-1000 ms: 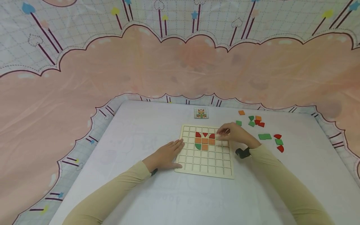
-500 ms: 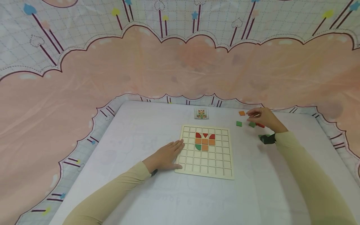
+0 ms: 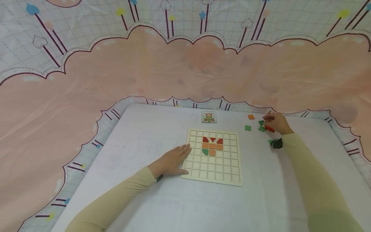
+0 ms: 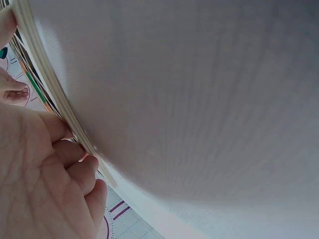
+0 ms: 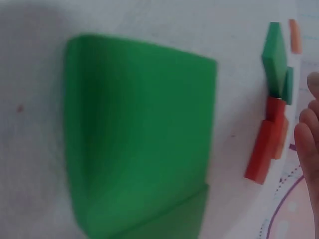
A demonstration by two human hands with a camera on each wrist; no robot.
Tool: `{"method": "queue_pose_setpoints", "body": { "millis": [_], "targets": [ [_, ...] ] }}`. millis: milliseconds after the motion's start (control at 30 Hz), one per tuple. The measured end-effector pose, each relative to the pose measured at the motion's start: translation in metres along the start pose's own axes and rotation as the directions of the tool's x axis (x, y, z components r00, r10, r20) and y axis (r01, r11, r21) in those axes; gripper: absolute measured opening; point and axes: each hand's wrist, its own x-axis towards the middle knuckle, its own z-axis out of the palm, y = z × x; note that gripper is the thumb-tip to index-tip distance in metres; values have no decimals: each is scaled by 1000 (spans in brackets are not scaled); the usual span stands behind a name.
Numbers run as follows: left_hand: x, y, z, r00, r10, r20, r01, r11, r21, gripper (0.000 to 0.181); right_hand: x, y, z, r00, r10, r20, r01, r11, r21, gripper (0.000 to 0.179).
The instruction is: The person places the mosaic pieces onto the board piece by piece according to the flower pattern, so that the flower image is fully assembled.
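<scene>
My left hand [image 3: 171, 160] lies at the left edge of the pale gridded board [image 3: 197, 177], its fingers along the edge in the left wrist view. Set in the board are a red triangle [image 3: 213, 140] between two rounded red tiles, several orange squares [image 3: 212, 152] and a rounded green tile [image 3: 205, 151]. My right hand [image 3: 276, 123] is over the loose tiles at the back right, fingers loosely bent, with nothing seen between them. Right by it lie a green tile [image 3: 261, 129] and red tiles [image 5: 261, 152]; an orange tile [image 5: 280, 139] shows behind these in the right wrist view.
A small pattern card [image 3: 209, 117] lies behind the board. An orange tile [image 3: 251, 117] and a green square [image 3: 247, 128] lie left of the pile. Large green tiles [image 5: 144, 124] sit close to the right wrist camera. Patterned cloth [image 3: 162, 71] hangs behind the white table.
My right hand has moved from the board's upper right over to the loose tiles, then slightly further right. My left hand has stayed at the board's edge.
</scene>
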Motion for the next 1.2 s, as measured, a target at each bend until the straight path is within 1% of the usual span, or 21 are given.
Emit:
{"method": "queue_pose_setpoints", "body": {
  "millis": [100, 300, 533, 567, 733, 900, 1000, 1133, 1200],
  "targets": [
    [0, 1, 0, 1000, -4, 6, 4, 1000, -10, 94, 0, 3, 3, 1000, 12, -9, -12, 1000, -14, 35],
    [-1, 2, -2, 1000, -7, 11, 7, 1000, -9, 93, 3, -1, 6, 999, 42, 10, -42, 999, -30, 37],
    [-1, 2, -1, 1000, 5, 3, -5, 1000, -10, 93, 9, -1, 8, 999, -26, 24, 29, 992, -122, 34],
    [-1, 2, -1, 1000, 7, 2, -7, 1000, -8, 93, 10, 0, 9, 999, -23, 29, 26, 992, -126, 34],
    [-1, 2, -1, 1000, 9, -4, -9, 1000, -4, 93, 13, -2, 14, 999, 1, 44, 4, 994, -109, 28],
    [0, 1, -1, 1000, 3, -4, -3, 1000, -3, 94, 13, -9, 18, 998, -29, 47, 34, 993, -115, 26],
    [1, 1, -1, 1000, 0, -2, 0, 1000, -1, 94, 15, -13, 20, 997, -30, 74, 38, 993, -110, 28],
    [1, 0, -1, 1000, 1, 0, -1, 1000, -6, 93, 16, -19, 22, 992, -2, 125, 14, 996, -93, 32],
    [2, 0, -1, 1000, 2, -1, -2, 1000, -5, 93, 17, -19, 22, 991, 4, 137, 10, 995, -100, 32]
  ]
}}
